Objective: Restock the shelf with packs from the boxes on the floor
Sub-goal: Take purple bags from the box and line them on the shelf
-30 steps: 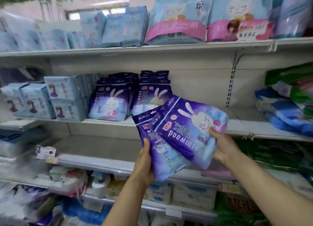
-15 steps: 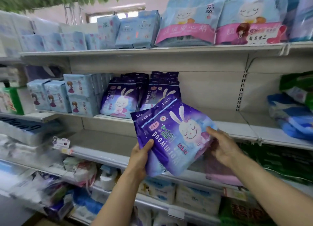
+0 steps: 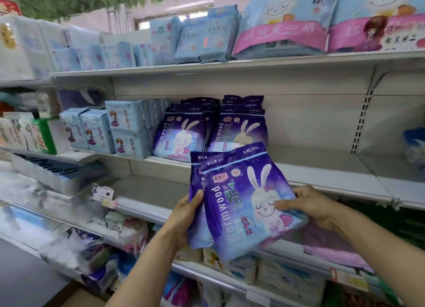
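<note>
Two purple rabbit packs (image 3: 239, 203) are held upright in front of the shelves, one behind the other. My left hand (image 3: 187, 217) grips their left edge, thumb on the front. My right hand (image 3: 308, 203) holds the right side of the front pack, thumb across the rabbit picture. On the middle shelf (image 3: 322, 175) stand two rows of the same purple packs (image 3: 216, 129), just above and behind the held ones. To the right of those rows the shelf is bare.
Light blue packs (image 3: 126, 127) sit left of the purple rows. The top shelf (image 3: 230, 64) carries blue and pink packs. Lower shelves hold mixed goods and a pink pack (image 3: 331, 242). A blue bundle (image 3: 414, 143) lies at the far right.
The view swung right and the shelves shifted. Both hands turned the two packs from tilted to nearly upright and squared them together, bringing them lower and closer in front of the shelf.
</note>
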